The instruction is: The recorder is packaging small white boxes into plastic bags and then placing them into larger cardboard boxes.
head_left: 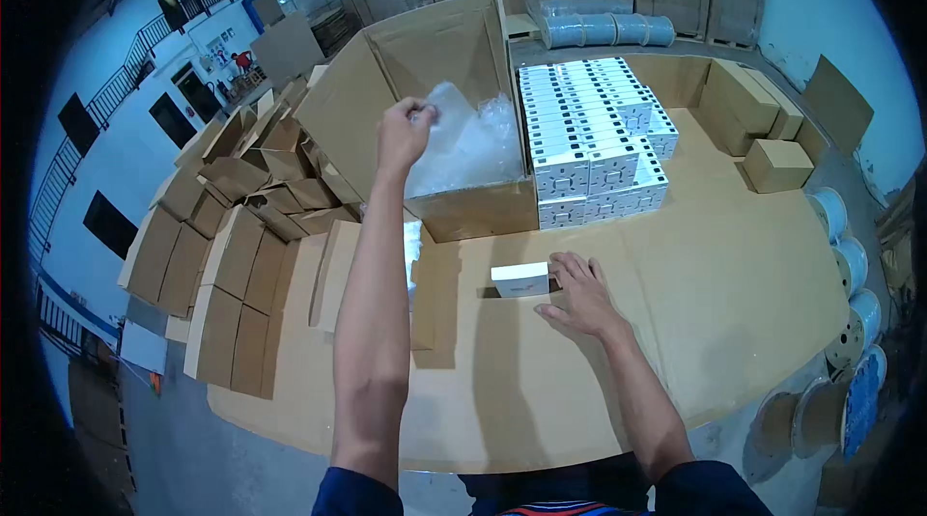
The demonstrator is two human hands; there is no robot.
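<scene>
- Plastic bags (pixel 468 144), clear and crumpled, fill the large open carton (pixel 435 62) directly under and beyond the left hand (pixel 404 133), which is raised and pinches the top of one bag between closed fingers.
- Just left of the right hand (pixel 577 296) lies a small white box (pixel 521 278) on the cardboard-covered table (pixel 734 265); the right hand rests flat with fingers spread, its fingertips touching the box's right end.
- Beyond the right hand, a block of stacked white boxes (pixel 594 135) stands just beside the carton.
- Flattened brown cartons (pixel 237 217) pile up to the left of the left arm.
</scene>
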